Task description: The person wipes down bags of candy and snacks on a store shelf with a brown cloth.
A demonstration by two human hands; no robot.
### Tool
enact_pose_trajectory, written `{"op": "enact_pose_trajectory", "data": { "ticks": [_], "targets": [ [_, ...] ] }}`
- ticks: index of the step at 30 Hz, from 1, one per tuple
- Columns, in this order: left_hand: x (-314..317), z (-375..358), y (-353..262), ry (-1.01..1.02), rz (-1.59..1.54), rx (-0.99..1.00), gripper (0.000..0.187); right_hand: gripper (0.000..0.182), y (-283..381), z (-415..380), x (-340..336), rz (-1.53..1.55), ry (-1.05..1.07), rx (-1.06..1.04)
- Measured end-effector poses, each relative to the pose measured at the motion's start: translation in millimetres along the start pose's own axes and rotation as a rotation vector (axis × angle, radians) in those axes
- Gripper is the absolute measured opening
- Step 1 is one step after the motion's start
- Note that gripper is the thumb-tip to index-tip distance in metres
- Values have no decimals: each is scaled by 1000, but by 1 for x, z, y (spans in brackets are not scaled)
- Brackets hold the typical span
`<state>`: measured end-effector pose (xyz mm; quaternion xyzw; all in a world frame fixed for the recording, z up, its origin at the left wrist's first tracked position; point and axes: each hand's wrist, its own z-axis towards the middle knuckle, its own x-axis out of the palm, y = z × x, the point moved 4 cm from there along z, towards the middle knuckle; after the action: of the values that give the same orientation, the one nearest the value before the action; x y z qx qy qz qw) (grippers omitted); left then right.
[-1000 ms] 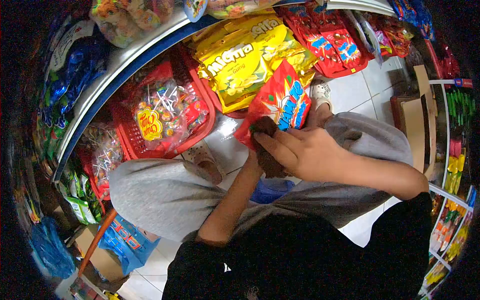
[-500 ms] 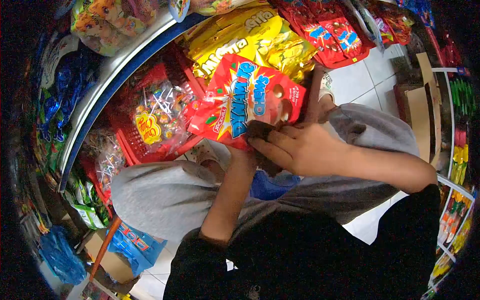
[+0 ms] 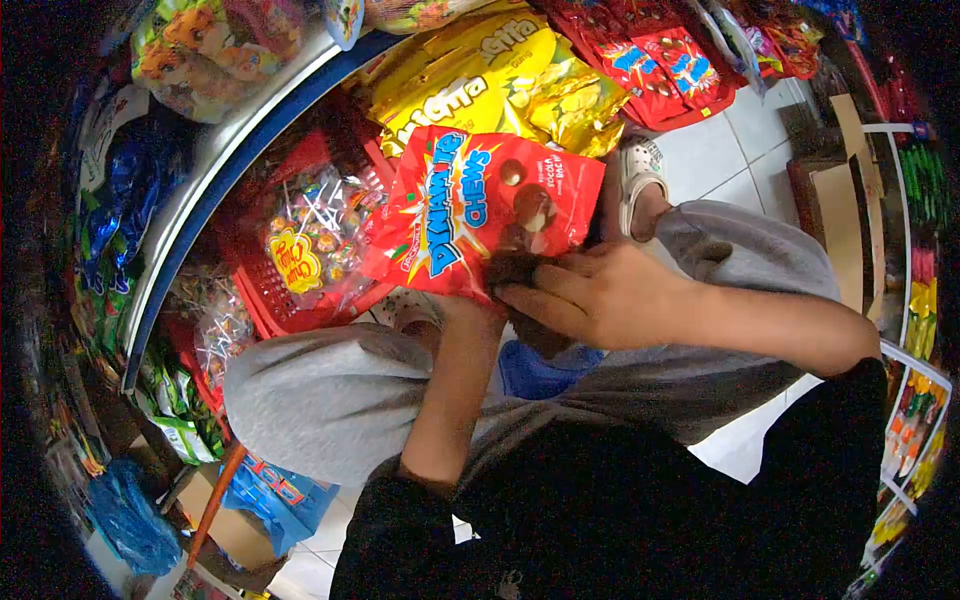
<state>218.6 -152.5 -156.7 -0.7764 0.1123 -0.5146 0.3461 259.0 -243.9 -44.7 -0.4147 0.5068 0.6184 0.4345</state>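
Note:
A red Dynamite Chews bag [image 3: 470, 200] faces me, held up in front of the shelf. My left hand [image 3: 468, 308] grips its lower edge from underneath and is mostly hidden behind the bag. My right hand [image 3: 590, 295] presses a dark brown cloth [image 3: 512, 268] against the bag's lower right corner. I am crouched, and my grey-trousered knees [image 3: 320, 390] are below the bag.
A red basket [image 3: 262, 296] of Chupa Chups lollipops sits on the floor by the blue-edged shelf [image 3: 230, 150]. Yellow snack bags [image 3: 470, 80] and red bags [image 3: 660, 60] lie beyond. A cardboard box [image 3: 830, 200] stands at right, a blue bag [image 3: 280, 490] at lower left, on white tiles [image 3: 720, 160].
The red bag has turned from edge-on to face me and has shifted left and up. My right hand with the cloth has stayed at its lower corner.

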Motion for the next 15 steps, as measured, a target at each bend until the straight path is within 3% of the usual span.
{"op": "enact_pose_trajectory", "data": {
  "ticks": [2, 5, 7, 10, 11, 13, 14, 15],
  "targets": [
    [15, 0, -8, 138, -211, 9, 53, 48, -11, 0, 2, -44, 76, 31],
    [38, -1, -28, 336, -527, 36, 52, 46, -61, 2, -10, 247, 246, 604],
    [45, -3, -40, 464, -737, 58, 51, 47, -94, -8, -3, 48, -19, 460],
    [15, 10, -14, 378, -575, -29, 53, 48, -73, -1, -13, 131, -53, 405],
    [11, 7, -13, 260, -567, 10, 53, 48, -59, 1, -12, 159, -48, 358],
    [9, -5, -4, 29, -545, 79, 54, 49, -25, 2, -4, 16, -83, 69],
    [-4, 7, 26, -192, -483, -87, 57, 51, -9, 4, 0, -37, -100, -43],
    [-13, 1, 39, -119, -508, -104, 57, 52, 2, 5, 1, -91, -117, -155]
  ]
}}
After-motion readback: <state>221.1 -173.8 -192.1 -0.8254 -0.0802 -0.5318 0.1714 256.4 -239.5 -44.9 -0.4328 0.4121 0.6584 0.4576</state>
